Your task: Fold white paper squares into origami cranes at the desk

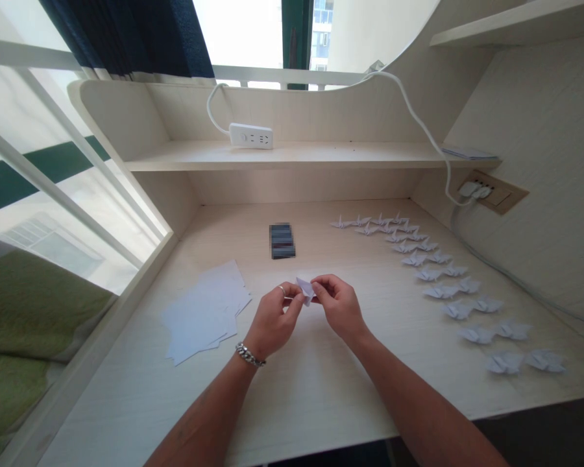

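Note:
Between my two hands, above the middle of the desk, is a small piece of folded white paper (305,289). My left hand (276,314) pinches its left side with thumb and fingers; a ring and a chain bracelet show on that arm. On the right side, my right hand (339,305) grips the paper between thumb and forefinger. Fingers cover part of the folds. Loose white paper sheets (202,314) lie in an overlapping pile left of my left hand. To the right, several folded paper cranes (442,290) stand in rows along the desk.
A dark pixelated rectangular object (282,241) lies beyond my hands on the desk (321,395). On the shelf (311,154) sits a white power strip (251,136). A white cable (418,120) runs down to a wall socket (499,192) at right. White railings stand at left.

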Tool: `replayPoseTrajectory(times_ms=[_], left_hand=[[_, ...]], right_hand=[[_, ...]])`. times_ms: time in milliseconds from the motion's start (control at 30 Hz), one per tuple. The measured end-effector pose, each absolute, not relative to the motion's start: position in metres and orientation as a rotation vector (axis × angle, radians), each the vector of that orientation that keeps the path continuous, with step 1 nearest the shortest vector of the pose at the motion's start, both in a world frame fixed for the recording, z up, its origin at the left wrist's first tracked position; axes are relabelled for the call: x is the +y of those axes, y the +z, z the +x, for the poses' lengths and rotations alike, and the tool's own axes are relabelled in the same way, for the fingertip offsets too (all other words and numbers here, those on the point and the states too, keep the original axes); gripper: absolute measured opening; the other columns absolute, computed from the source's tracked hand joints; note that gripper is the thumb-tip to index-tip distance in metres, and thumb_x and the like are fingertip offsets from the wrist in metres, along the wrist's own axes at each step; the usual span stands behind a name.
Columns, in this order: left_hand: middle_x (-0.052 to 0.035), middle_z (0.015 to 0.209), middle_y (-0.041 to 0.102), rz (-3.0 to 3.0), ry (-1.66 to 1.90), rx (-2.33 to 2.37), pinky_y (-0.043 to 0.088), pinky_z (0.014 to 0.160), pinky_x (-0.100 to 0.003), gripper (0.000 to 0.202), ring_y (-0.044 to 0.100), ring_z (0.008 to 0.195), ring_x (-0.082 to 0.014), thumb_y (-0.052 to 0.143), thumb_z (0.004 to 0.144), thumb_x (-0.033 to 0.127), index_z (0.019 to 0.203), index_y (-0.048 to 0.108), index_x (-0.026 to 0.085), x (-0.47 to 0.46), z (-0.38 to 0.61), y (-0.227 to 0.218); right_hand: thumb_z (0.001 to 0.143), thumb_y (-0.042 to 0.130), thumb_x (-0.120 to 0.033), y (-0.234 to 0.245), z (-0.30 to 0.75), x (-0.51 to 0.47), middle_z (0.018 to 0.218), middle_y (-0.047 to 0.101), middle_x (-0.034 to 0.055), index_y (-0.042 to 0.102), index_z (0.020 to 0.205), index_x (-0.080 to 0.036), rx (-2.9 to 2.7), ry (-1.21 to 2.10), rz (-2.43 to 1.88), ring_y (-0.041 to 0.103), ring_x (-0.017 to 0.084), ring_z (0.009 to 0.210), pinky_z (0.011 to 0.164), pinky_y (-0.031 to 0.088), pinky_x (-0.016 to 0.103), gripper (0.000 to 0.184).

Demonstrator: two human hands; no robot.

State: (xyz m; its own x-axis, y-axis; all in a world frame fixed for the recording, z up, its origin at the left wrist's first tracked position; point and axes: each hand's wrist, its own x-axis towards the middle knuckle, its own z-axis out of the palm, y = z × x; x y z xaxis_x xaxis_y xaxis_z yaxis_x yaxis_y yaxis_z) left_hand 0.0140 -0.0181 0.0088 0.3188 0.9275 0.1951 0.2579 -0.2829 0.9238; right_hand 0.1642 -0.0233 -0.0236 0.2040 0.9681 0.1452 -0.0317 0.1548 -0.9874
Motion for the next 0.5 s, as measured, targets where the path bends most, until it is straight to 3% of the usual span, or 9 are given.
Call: replayPoseTrajectory(times_ms=[233, 400, 500], left_hand=[[-0.0040, 0.079, 0.066, 1.675, 1.011, 1.134, 0.046, 0.067, -0.028, 0.019, 0.061, 0.073, -0.0166, 0.052, 0.086, 0.032, 0.083, 0.061, 0.016, -0.0126, 0.0069, 0.0065], [-0.0067, 0.087, 0.066, 1.991, 0.971, 1.031, 0.047, 0.076, -0.031, 0.013, 0.060, 0.080, -0.0186, 0.053, 0.084, 0.026, 0.083, 0.063, 0.019, -0.0158, 0.0067, 0.0078], [-0.0073, 0.090, 0.066, 2.035, 0.930, 0.948, 0.047, 0.078, -0.032, 0.014, 0.060, 0.082, -0.0188, 0.053, 0.085, 0.027, 0.086, 0.065, 0.019, -0.0156, 0.0061, 0.0084]], right_hand=[[0.086, 0.052, -0.028, -0.0242, 0.1667, -0.0267, 0.084, 0.068, 0.0058, 0.059, 0.109, -0.019, -1.349, 0.644, -1.304, 0.065, 0.017, 0.070, 0.066, 0.055, 0.030, 0.026], [0.075, 0.058, -0.018, -0.0232, 0.1704, -0.0245, 0.082, 0.068, 0.0022, 0.059, 0.117, -0.020, -1.468, 0.828, -1.281, 0.064, 0.014, 0.067, 0.063, 0.054, 0.026, 0.041], [0.072, 0.058, -0.018, -0.0225, 0.1728, -0.0217, 0.079, 0.067, 0.0013, 0.066, 0.104, -0.020, -1.449, 1.020, -1.241, 0.063, 0.014, 0.065, 0.060, 0.055, 0.027, 0.033]])
